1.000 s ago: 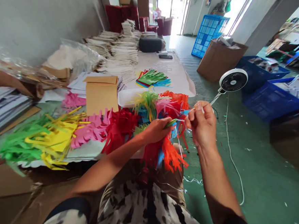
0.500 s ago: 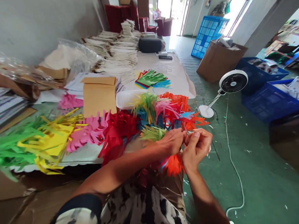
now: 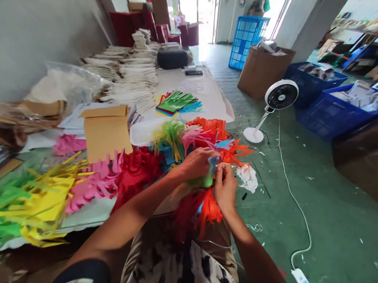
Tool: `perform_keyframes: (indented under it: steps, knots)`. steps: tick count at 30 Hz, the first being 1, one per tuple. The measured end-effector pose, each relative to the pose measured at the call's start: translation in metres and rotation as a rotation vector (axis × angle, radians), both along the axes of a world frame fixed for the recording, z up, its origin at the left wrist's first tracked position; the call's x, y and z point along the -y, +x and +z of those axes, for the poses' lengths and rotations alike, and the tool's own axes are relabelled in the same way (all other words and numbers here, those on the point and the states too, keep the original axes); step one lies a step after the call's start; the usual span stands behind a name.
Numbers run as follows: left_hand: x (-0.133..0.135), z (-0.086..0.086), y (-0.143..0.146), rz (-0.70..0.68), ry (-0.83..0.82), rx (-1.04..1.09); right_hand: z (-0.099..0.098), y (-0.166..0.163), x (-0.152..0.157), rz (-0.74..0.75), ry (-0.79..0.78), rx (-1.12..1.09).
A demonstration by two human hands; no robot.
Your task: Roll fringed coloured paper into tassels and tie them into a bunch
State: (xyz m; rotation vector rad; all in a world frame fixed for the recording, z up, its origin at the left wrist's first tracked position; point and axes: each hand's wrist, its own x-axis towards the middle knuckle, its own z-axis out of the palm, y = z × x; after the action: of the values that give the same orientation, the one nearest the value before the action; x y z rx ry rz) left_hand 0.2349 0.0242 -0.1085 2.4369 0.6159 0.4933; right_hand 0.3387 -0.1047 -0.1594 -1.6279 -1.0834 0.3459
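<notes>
My left hand (image 3: pixel 198 163) is closed in a pinch above the table's near right corner, its forefinger stretched towards the right. Just beside it, my right hand (image 3: pixel 225 187) is also pinched, fingertips up. What lies between the fingertips is too small to make out. Below the hands, over my lap, hangs an orange-red fringed paper tassel (image 3: pixel 212 207) with a bit of blue. Green and light blue paper (image 3: pixel 207 177) shows between the hands. Close by on the table are a yellow-green tassel (image 3: pixel 171 136), pink strips (image 3: pixel 195 137) and orange fringed paper (image 3: pixel 240 153).
Dark red (image 3: pixel 138 166), pink (image 3: pixel 92 184), yellow (image 3: pixel 44 202) and green (image 3: pixel 3 206) fringed paper lies leftward along the table. Behind are a brown envelope (image 3: pixel 107 131), a white tray (image 3: pixel 141 132) and a stack of fringed sheets (image 3: pixel 179 101). A white fan (image 3: pixel 254 135) stands on the floor.
The view has turned right, so the table things sit further left. My hands have moved slightly apart, the right one lower. Crumpled white material on the floor now shows beside my right hand.
</notes>
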Motion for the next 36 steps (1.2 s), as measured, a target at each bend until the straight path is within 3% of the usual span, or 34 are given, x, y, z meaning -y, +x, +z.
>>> perform_keyframes:
  steps: [3, 7, 9, 11, 13, 16, 17, 19, 23, 27, 33, 36]
  knots:
    - [-0.030, 0.008, 0.013, 0.060, 0.079, -0.005, 0.000, -0.002, 0.000, 0.035, -0.038, 0.031]
    - [-0.070, 0.021, 0.022, 0.350, 0.134, 0.055, 0.000, -0.002, -0.001, 0.040, -0.071, 0.041]
    - [-0.075, 0.028, 0.023, 0.441, 0.174, 0.084, 0.000, -0.002, -0.001, 0.036, -0.083, 0.041]
    - [-0.067, 0.032, 0.027, 0.445, 0.229, 0.102, 0.000, -0.002, -0.001, 0.032, -0.093, 0.040]
    - [-0.051, 0.033, 0.033, 0.259, 0.275, 0.071, -0.001, -0.003, -0.001, 0.032, -0.102, 0.043]
    - [-0.030, 0.029, 0.048, -0.168, 0.278, -0.027, -0.002, -0.003, -0.001, 0.034, -0.127, 0.056]
    - [-0.027, 0.027, 0.053, -0.258, 0.243, -0.039, -0.002, -0.003, -0.001, 0.032, -0.137, 0.062]
    - [-0.026, 0.024, 0.063, -0.297, 0.134, -0.006, -0.002, -0.003, -0.001, 0.026, -0.155, 0.074]
    - [-0.039, 0.025, 0.072, -0.200, -0.012, 0.111, 0.001, -0.003, -0.001, 0.020, -0.173, 0.095]
    - [-0.058, 0.038, 0.065, 0.004, -0.084, 0.294, 0.002, -0.004, 0.000, 0.013, -0.158, 0.100]
    - [-0.070, 0.064, 0.014, 0.186, -0.258, 0.480, -0.002, -0.003, -0.001, -0.002, -0.132, 0.100]
    - [-0.064, 0.068, -0.010, 0.334, -0.183, 0.416, -0.002, -0.005, 0.000, 0.001, -0.121, 0.104]
